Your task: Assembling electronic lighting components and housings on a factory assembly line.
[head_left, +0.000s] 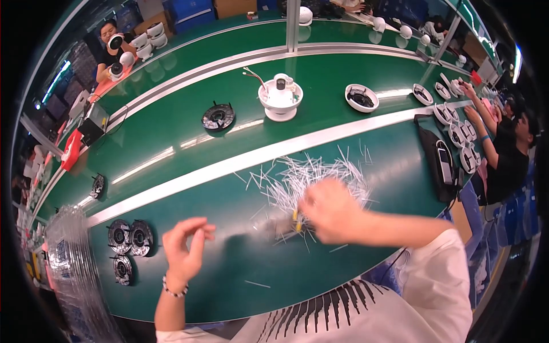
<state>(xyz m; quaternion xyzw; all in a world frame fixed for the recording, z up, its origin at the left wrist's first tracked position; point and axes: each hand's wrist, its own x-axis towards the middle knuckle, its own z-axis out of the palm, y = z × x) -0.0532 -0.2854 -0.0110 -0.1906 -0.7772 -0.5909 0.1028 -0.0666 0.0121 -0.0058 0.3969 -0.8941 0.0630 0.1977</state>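
Observation:
My left hand (pixel 186 248), a beaded bracelet at its wrist, hovers over the green worktable (pixel 229 291). Its fingers are bent, with the thumb apart and nothing between them. Further right, my right hand (pixel 331 211) is closed at the near edge of a loose heap of thin white strips (pixel 291 180). Beside its fingers shows a small tool with yellow parts (pixel 297 220), smeared by motion, its kind unclear; the hand seems to grip it. Three round black parts (pixel 140 237) lie left of my left hand. A single white strip (pixel 257 283) lies near the front edge.
Beyond a pale rail (pixel 240 157), a green belt bears a black ring part (pixel 218 116), a white camera housing (pixel 281 97) and a white oval ring (pixel 361 98). A black pouch (pixel 437 160) lies right, clear plastic wrap (pixel 71 263) left. Co-workers (pixel 509 154) sit right and far left.

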